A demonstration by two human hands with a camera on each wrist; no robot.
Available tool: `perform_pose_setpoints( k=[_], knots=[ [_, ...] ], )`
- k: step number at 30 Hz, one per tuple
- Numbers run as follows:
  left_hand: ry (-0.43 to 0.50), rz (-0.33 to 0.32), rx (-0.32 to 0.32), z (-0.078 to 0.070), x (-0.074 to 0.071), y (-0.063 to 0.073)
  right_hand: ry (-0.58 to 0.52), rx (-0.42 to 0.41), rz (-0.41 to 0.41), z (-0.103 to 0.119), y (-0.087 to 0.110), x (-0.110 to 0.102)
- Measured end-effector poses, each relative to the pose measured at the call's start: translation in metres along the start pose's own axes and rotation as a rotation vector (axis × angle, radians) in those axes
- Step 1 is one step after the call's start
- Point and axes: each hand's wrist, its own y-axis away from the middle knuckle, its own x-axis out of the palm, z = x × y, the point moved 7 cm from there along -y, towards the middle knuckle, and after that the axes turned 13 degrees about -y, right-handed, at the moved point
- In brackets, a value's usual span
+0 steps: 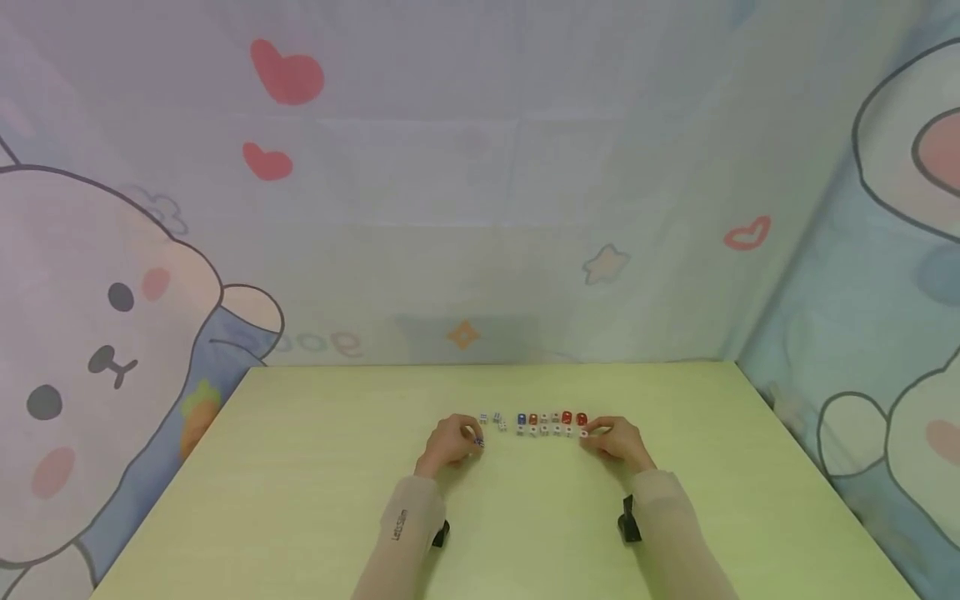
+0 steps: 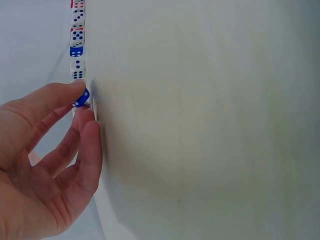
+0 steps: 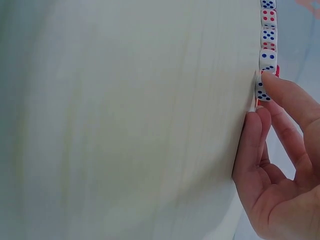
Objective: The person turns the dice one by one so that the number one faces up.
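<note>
My left hand (image 1: 448, 440) pinches a blue die (image 2: 81, 98) between thumb and fingers, left of the dice rows. Just beyond it lie a few loose white dice (image 1: 502, 426). At the right end of the front row, my right hand (image 1: 617, 437) holds a white die (image 3: 261, 91) by thumb and fingertips, in line with the other white dice (image 1: 544, 431). Behind that front row runs a second one, with a blue die (image 1: 521, 419) at its left, an orange-red die (image 1: 533, 419) beside it, white dice between, and red dice (image 1: 567, 417) at its right.
The pale yellow-green table (image 1: 300, 500) ends at a hanging printed cloth (image 1: 465, 250) behind. Another cloth with a cartoon bear (image 1: 112, 275) hangs at the left. Black wrist straps (image 1: 628, 521) show below both sleeves.
</note>
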Motion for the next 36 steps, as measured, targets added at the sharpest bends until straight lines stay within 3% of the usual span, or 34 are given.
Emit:
perform_pose_setpoints(
  k=[12,19,25,36],
  knots=[
    [-0.011,-0.009,-0.018,-0.0008,-0.0038,0.0038,-0.015,-0.009,-0.013,0.0007,-0.0003,0.0003],
    [0.0,-0.011,0.009,-0.0021,-0.0044,0.0044,0.003,0.0,-0.008,-0.0001,-0.0003,0.0006],
    [-0.063,-0.018,0.048,-0.0053,-0.0039,0.0051,0.014,0.0,-0.006,-0.0033,0.0011,0.0027],
    [-0.107,-0.03,0.041,-0.0056,-0.0048,0.0013,0.004,-0.005,-0.019,-0.0025,-0.002,0.0007]
  ],
)
